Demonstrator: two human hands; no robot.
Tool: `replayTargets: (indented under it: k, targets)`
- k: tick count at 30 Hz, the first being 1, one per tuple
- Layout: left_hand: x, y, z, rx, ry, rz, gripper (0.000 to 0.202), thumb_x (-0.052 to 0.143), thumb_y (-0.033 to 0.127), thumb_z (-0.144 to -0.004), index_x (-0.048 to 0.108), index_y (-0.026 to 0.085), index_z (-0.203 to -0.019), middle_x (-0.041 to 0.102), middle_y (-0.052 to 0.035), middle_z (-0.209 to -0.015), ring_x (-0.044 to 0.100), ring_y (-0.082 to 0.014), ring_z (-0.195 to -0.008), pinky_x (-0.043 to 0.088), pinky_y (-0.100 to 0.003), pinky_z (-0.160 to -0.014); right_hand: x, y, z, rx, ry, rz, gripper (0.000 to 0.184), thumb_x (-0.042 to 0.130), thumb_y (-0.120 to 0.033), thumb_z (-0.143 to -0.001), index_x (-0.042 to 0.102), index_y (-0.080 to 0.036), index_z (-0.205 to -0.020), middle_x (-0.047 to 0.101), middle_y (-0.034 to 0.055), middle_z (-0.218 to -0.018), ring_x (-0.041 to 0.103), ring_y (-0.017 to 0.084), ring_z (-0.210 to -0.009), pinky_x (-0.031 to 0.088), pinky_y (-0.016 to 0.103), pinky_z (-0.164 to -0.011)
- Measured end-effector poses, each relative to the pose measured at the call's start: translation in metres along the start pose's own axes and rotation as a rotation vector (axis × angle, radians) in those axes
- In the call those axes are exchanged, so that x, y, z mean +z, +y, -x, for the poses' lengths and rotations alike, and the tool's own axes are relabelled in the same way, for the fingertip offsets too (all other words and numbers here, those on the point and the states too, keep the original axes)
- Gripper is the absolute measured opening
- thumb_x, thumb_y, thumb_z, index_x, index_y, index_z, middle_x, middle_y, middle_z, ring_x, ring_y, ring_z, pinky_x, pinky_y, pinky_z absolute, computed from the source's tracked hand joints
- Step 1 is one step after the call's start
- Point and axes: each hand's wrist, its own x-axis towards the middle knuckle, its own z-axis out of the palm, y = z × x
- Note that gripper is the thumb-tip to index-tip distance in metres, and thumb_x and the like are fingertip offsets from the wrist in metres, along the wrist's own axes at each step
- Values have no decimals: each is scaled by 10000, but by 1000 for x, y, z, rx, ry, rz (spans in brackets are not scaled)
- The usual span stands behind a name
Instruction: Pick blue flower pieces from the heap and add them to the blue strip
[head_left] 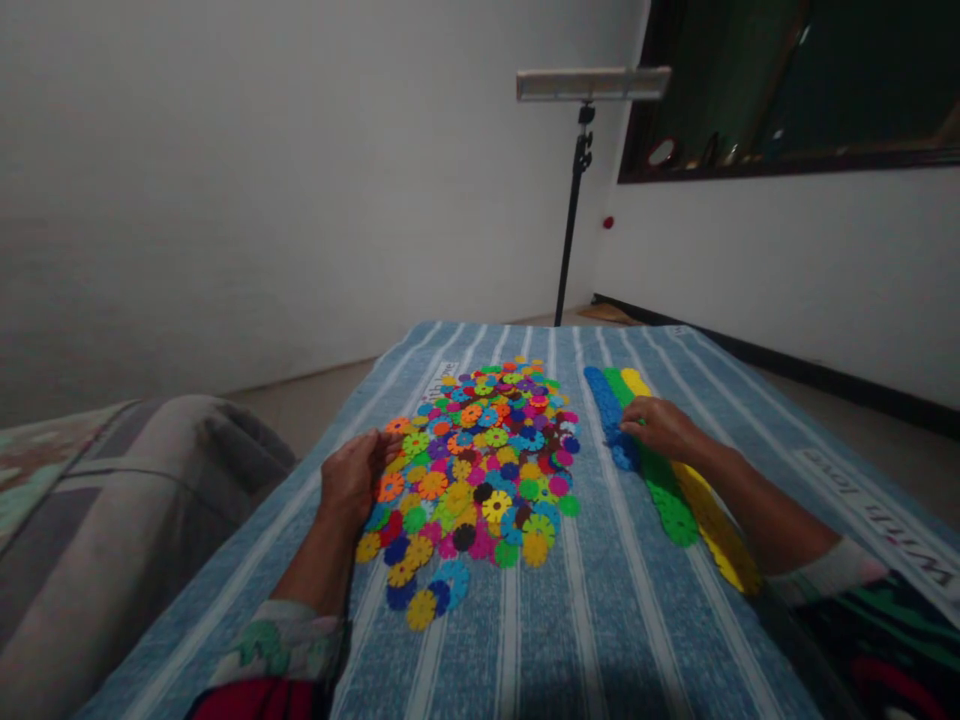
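A heap of flat, flower-shaped plastic discs (484, 470) in many colours lies in the middle of a blue striped cloth (600, 620). My left hand (352, 478) rests at the heap's left edge, fingers curled against the discs. To the right run three sorted rows: a blue row (606, 400), a green row (664, 490) and a yellow row (716, 530). My right hand (660, 425) lies across these rows, fingertips pressed on the near end of the blue row. Whether it holds a disc is hidden.
A grey padded bundle (112, 520) lies at the left of the cloth. A light bar on a black stand (574, 200) rises behind the far edge. White walls close the room, with a dark window (795, 80) at the upper right.
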Motion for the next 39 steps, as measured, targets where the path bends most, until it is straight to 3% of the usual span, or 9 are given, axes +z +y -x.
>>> replayTargets:
  k: [10,15,18,24,32,35,39]
  targets:
    - [-2,-4,-4,7,-4,-2,101,615,169,-769,671,91,-736,730,-90,-757,686,-125,-646,567,-204,-645,8,9,12,-34,-129,21,159,618,-224,-805,748,-206,-716,729,59,-951,653,177,-917,457,257,-836]
    - [-2,-3,-1,7,-9,-12,116,628,195,-751,669,89,-733,725,-100,-753,687,-136,-652,564,-221,-646,11,4,10,-3,-85,81,143,637,-205,-779,760,-211,-852,712,88,-991,631,219,-986,453,309,-885]
    - [-4,-4,0,27,-25,-18,129,649,224,-740,667,97,-728,730,-101,-769,688,-146,-668,572,-246,-660,16,-22,4,-34,-46,86,198,586,-236,-835,744,-204,-950,698,104,-1055,614,232,-1030,446,324,-904]
    - [-8,-10,-1,33,-39,-6,165,673,264,-729,674,99,-733,739,-99,-772,685,-139,-658,568,-251,-670,38,-107,-30,-279,-94,-58,244,551,-254,-877,685,-207,-1075,671,80,-1104,581,207,-1056,431,305,-916]
    - [-10,-8,1,22,-27,-22,204,675,290,-736,684,90,-772,745,-114,-789,703,-154,-681,565,-260,-682,73,-183,-90,-91,-55,-44,392,504,-444,-944,636,-203,-1223,593,154,-1281,520,300,-1197,408,438,-975]
    - [-12,-10,-1,26,-32,-26,201,676,296,-729,683,99,-768,746,-114,-786,708,-170,-691,571,-278,-678,86,-204,-88,-82,-68,-49,415,491,-513,-944,634,-250,-1232,565,137,-1347,469,313,-1262,373,491,-1021]
    - [-12,-13,-2,30,-27,-21,206,687,305,-721,688,103,-761,744,-107,-776,701,-163,-691,573,-279,-693,94,-221,-67,-211,-83,-34,399,442,-493,-966,610,-261,-1244,560,121,-1355,447,305,-1273,361,507,-1028]
